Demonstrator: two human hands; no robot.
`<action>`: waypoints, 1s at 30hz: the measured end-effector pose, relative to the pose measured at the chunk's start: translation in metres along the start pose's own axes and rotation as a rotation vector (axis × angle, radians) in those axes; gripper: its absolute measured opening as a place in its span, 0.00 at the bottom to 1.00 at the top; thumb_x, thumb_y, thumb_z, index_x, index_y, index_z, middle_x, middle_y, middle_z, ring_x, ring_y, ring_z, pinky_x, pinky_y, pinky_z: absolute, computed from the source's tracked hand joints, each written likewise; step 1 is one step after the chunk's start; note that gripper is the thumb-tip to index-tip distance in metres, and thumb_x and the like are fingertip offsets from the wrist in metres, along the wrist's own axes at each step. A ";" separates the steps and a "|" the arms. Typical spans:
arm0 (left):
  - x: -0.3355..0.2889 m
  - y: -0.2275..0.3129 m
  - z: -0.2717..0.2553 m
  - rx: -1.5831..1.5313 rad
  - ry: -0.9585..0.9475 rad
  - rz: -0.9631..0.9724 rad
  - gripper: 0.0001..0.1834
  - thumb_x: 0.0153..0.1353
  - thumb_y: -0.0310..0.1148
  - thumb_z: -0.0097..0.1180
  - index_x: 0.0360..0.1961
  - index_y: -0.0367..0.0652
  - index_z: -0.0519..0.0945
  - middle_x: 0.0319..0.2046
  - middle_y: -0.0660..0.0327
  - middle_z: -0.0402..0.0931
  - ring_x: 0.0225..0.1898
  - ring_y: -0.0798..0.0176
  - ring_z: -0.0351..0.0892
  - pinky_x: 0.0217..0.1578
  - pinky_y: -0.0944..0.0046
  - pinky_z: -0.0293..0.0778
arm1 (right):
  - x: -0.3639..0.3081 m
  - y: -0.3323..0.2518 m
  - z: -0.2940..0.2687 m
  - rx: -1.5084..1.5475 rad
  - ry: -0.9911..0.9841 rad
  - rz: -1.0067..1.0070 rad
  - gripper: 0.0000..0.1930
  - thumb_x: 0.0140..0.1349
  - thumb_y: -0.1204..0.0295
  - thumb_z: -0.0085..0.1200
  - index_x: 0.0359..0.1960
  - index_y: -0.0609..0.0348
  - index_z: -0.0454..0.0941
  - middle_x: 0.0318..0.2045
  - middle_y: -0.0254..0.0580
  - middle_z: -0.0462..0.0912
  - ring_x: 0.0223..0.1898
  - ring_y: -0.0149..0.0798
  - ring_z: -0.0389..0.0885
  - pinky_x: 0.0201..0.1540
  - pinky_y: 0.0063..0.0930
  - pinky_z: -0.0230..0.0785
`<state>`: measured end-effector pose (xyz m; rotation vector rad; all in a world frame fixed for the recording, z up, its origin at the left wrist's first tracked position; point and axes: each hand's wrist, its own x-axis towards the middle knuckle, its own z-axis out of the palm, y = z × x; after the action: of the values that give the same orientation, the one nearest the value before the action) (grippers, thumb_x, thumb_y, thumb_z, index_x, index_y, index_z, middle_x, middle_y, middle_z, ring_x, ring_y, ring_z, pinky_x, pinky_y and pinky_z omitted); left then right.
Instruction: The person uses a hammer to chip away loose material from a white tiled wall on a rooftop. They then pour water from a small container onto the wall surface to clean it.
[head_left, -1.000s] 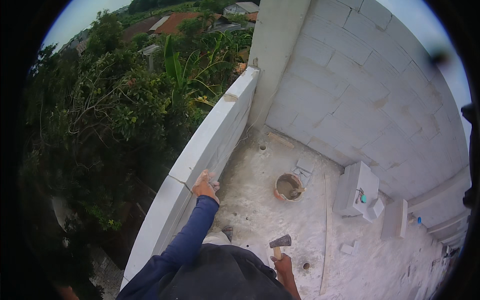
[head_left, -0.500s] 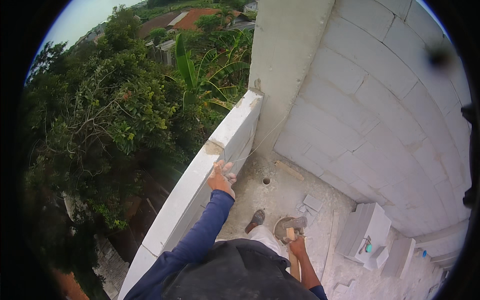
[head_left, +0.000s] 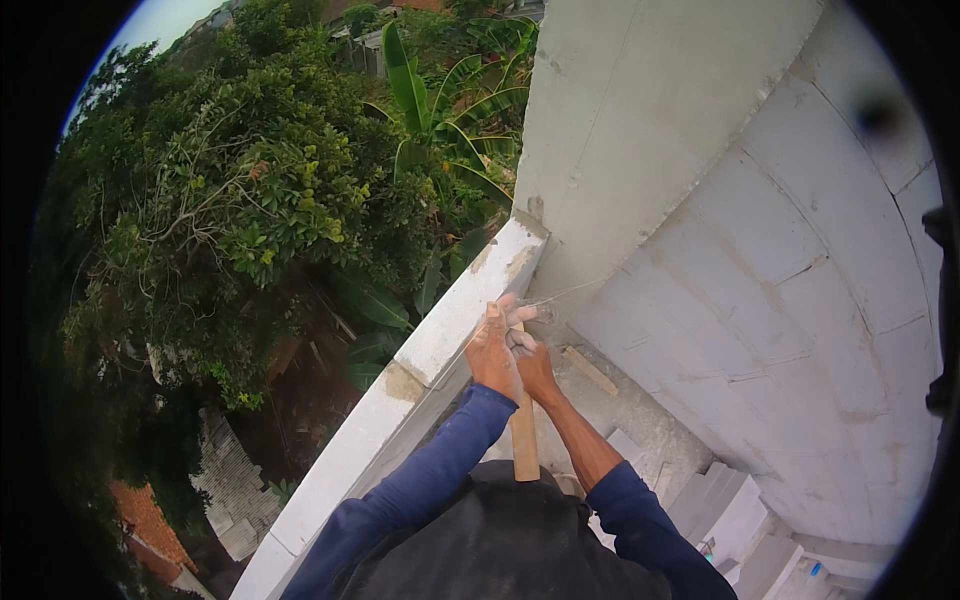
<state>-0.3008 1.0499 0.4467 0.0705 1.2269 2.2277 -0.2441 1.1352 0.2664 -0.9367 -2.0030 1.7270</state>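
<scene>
My left hand (head_left: 492,352) is over the inner side of a low white block wall (head_left: 455,320), its fingers curled around a thin string (head_left: 575,290). That string stretches off toward the concrete column and the block wall at the right. Close beside it, my right hand (head_left: 535,370) grips a wooden-handled tool (head_left: 525,440). The flat handle hangs below the hand toward my body. A blurred grey part shows by the fingertips at the upper end, and its shape is hard to make out.
A concrete column (head_left: 650,110) rises at the wall's far end, joining a tall block wall (head_left: 760,300) on the right. Beyond the low wall the ground drops to trees (head_left: 230,220) and roofs (head_left: 235,485). A wood strip (head_left: 590,370) and pale blocks (head_left: 715,510) lie on the floor.
My right hand has come up from beside the mortar bucket with the wooden-handled tool to my left hand. My left hand has moved forward and right along the wall. The view has shifted.
</scene>
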 end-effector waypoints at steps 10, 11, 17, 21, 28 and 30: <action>0.088 -0.023 0.014 0.025 0.193 -0.016 0.32 0.75 0.53 0.45 0.64 0.34 0.67 0.41 0.52 0.83 0.24 0.68 0.77 0.26 0.69 0.74 | 0.074 0.020 0.058 -0.293 -0.176 -0.057 0.13 0.63 0.65 0.58 0.31 0.67 0.78 0.25 0.45 0.82 0.26 0.40 0.80 0.29 0.34 0.71; 0.093 -0.029 0.011 0.040 0.238 -0.070 0.31 0.75 0.52 0.45 0.65 0.36 0.66 0.40 0.52 0.83 0.24 0.68 0.77 0.25 0.69 0.74 | 0.076 0.021 0.063 -0.308 -0.183 -0.060 0.13 0.63 0.66 0.58 0.32 0.67 0.78 0.25 0.45 0.82 0.26 0.40 0.80 0.29 0.34 0.71; 0.117 -0.051 -0.001 -0.037 0.283 -0.093 0.32 0.75 0.51 0.45 0.68 0.38 0.61 0.38 0.53 0.82 0.24 0.67 0.77 0.25 0.68 0.75 | 0.107 0.025 0.066 -0.403 -0.244 -0.081 0.12 0.63 0.67 0.58 0.35 0.67 0.79 0.27 0.44 0.83 0.26 0.39 0.80 0.30 0.31 0.72; 0.119 -0.048 0.007 -0.038 0.252 -0.131 0.30 0.75 0.52 0.44 0.61 0.35 0.70 0.39 0.53 0.83 0.23 0.68 0.76 0.25 0.69 0.74 | 0.127 0.024 0.065 -0.477 -0.303 -0.099 0.11 0.63 0.68 0.58 0.37 0.67 0.79 0.27 0.44 0.84 0.25 0.38 0.80 0.31 0.30 0.73; 0.112 -0.056 0.026 -0.018 0.350 -0.109 0.29 0.75 0.52 0.44 0.60 0.35 0.71 0.38 0.53 0.83 0.23 0.69 0.76 0.25 0.69 0.74 | 0.116 0.025 -0.016 -0.541 -0.289 -0.040 0.11 0.62 0.71 0.58 0.40 0.67 0.79 0.29 0.43 0.85 0.25 0.36 0.79 0.32 0.28 0.74; 0.112 -0.065 0.028 -0.001 0.367 -0.098 0.30 0.75 0.52 0.44 0.60 0.33 0.71 0.38 0.53 0.82 0.23 0.69 0.76 0.24 0.69 0.74 | 0.100 0.028 -0.092 -0.048 -0.095 0.359 0.12 0.67 0.65 0.55 0.36 0.65 0.78 0.22 0.41 0.79 0.21 0.34 0.79 0.24 0.32 0.70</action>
<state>-0.3541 1.1550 0.3857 -0.4067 1.3838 2.2171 -0.2514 1.2722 0.2423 -1.3206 -2.0394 1.9443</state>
